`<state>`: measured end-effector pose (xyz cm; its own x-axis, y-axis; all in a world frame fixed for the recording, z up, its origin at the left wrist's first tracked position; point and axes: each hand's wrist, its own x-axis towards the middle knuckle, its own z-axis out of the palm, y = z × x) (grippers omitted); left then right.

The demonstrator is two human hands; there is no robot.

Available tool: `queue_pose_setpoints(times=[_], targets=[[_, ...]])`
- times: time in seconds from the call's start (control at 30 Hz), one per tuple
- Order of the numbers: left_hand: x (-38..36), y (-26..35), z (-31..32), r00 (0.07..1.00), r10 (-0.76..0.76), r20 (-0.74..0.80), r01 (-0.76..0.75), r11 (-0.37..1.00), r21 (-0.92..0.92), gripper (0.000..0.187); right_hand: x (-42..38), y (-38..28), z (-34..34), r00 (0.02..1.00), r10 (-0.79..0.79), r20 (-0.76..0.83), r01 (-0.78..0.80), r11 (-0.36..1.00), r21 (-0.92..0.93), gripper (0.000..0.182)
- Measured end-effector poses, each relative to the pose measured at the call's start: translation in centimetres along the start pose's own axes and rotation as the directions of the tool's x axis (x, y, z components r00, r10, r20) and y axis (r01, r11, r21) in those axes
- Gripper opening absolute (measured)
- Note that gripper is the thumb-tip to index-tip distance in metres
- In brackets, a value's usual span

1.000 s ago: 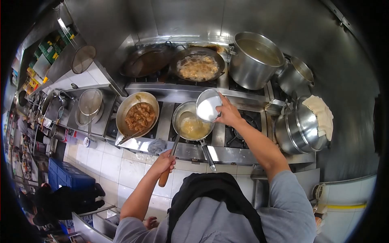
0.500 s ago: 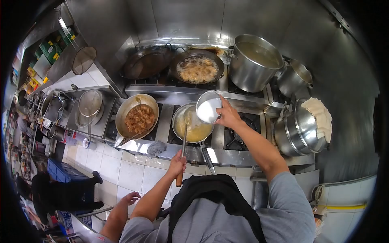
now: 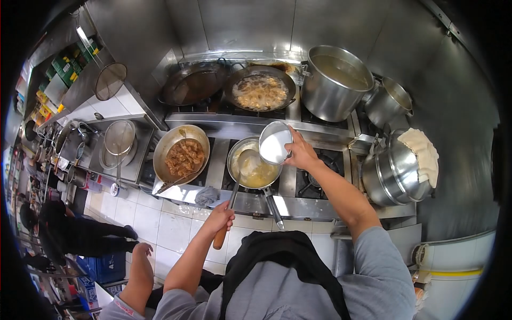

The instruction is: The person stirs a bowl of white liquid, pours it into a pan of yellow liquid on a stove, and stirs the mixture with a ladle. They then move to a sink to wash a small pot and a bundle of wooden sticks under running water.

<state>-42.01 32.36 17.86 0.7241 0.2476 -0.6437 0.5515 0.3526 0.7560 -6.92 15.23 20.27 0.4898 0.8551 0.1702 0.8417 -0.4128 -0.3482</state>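
My left hand [image 3: 221, 216] is wrapped round the wooden handle of a ladle [image 3: 234, 194], whose bowl rests in a pan [image 3: 256, 178] of yellowish liquid on the front stove. My right hand [image 3: 300, 149] grips a metal bowl [image 3: 274, 143] of white liquid, tilted over the pan's right rim. The pan's black handle [image 3: 274, 210] points toward my body. Left of this pan stands a wide bowl-shaped pan [image 3: 159, 154] holding brown cooked pieces [image 3: 184, 157] and a utensil.
Behind, a wok [image 3: 229, 88] holds bubbling food beside a dark wok [image 3: 176, 90]. Large pots [image 3: 336, 101] and a steamer [image 3: 384, 173] with a cloth stand right. A grey rag [image 3: 207, 196] lies on the front edge. Another person's arm [image 3: 140, 274] and a person in black [image 3: 80, 234] are left.
The ladle's bowl has moved slightly left in the pan, and my left hand has shifted left with it. At the left, the other person's arm and the person in black have moved.
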Motion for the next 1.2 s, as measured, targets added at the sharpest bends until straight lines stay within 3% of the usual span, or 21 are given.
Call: queue_pose_setpoints(times=[0.13,0.2,0.4,0.43,0.47,0.5,0.53,0.57,0.6,0.67,0.8,0.87,0.9,0.97,1.0,1.07,1.1,1.17,1.2], targets=[[-1.7,0.3,-0.8,0.996,0.034,-0.087,-0.017,0.982,0.186,0.066,0.1,0.0,0.1,1.0,-0.003,0.011,0.003,1.0,0.006,0.039],[-0.7,-1.1,-1.2,0.967,0.181,-0.177,-0.089,0.899,0.428,0.067,0.1,-0.1,0.2,1.0,-0.009,0.017,0.009,1.0,0.002,0.039],[9.2,-9.9,-1.3,0.883,0.438,-0.168,-0.317,0.821,0.475,0.068,0.8,-0.1,0.5,1.0,-0.028,0.008,0.028,0.999,-0.017,0.041],[8.4,-8.9,0.6,0.942,0.273,-0.198,-0.234,0.952,0.198,0.056,0.8,-0.1,0.6,1.0,-0.028,0.009,0.028,1.0,0.0,0.042],[8.1,-8.0,1.6,0.941,0.274,-0.198,-0.236,0.952,0.194,0.056,0.8,0.0,0.7,1.0,-0.029,0.01,0.028,0.999,0.018,0.042],[8.0,-7.2,2.3,0.979,0.174,-0.105,-0.181,0.982,-0.061,0.048,0.9,0.0,0.7,0.999,-0.032,0.011,0.032,0.999,0.016,0.042],[7.8,-6.3,2.8,0.995,0.096,0.012,-0.088,0.949,-0.304,0.041,0.9,-0.1,0.7,0.999,-0.028,0.015,0.028,1.0,0.001,0.042],[7.4,-5.4,3.3,0.997,0.044,0.06,-0.008,0.871,-0.492,0.02,1.0,-0.1,0.8,1.0,-0.024,0.018,0.024,1.0,-0.013,0.043],[7.1,-5.1,3.1,0.997,0.044,0.06,-0.009,0.87,-0.493,0.02,1.0,-0.1,0.9,1.0,-0.025,0.018,0.025,1.0,-0.013,0.043],[6.5,-4.5,2.4,0.967,0.002,0.256,0.215,0.535,-0.817,0.01,1.1,0.2,1.1,0.998,-0.059,-0.014,0.059,0.998,-0.013,0.044],[5.5,-3.5,0.4,0.931,-0.001,0.365,0.331,0.425,-0.843,0.008,0.9,-0.1,0.8,0.999,-0.053,-0.013,0.053,0.999,-0.012,0.044],[3.3,-2.1,0.0,0.965,-0.064,0.254,0.227,0.687,-0.69,0.013,0.9,-0.4,0.5,0.999,-0.039,0.006,0.039,0.999,-0.007,0.043],[2.5,-1.5,-0.3,0.965,-0.064,0.253,0.226,0.687,-0.69,0.013,0.9,-0.4,0.5,0.999,-0.04,0.006,0.04,0.999,-0.007,0.043],[1.1,-0.5,-0.8,0.989,-0.063,0.131,0.101,0.946,-0.307,0.023,0.8,-0.3,0.6,0.999,-0.032,0.021,0.032,0.999,-0.013,0.043],[0.5,-0.3,-1.1,0.989,-0.063,0.13,0.101,0.946,-0.308,0.023,0.8,-0.3,0.7,0.999,-0.032,0.021,0.033,0.999,-0.012,0.043],[-0.5,0.0,-1.7,1.0,0.004,0.008,-0.004,0.996,0.091,0.046,0.8,-0.2,0.8,0.999,-0.021,0.026,0.021,1.0,-0.014,0.043],[-0.8,0.1,-1.7,1.0,0.004,0.007,-0.004,0.996,0.09,0.046,0.7,-0.1,0.9,0.999,-0.023,0.027,0.023,1.0,-0.014,0.043],[-1.4,-0.1,-2.0,0.987,0.071,-0.146,-0.022,0.95,0.311,0.061,0.6,-0.1,1.1,0.999,-0.021,0.031,0.021,1.0,-0.011,0.044],[-0.6,-1.3,-2.7,0.986,0.07,-0.148,-0.021,0.951,0.309,0.061,0.6,-0.2,1.1,0.999,-0.024,0.033,0.024,1.0,-0.01,0.044]])
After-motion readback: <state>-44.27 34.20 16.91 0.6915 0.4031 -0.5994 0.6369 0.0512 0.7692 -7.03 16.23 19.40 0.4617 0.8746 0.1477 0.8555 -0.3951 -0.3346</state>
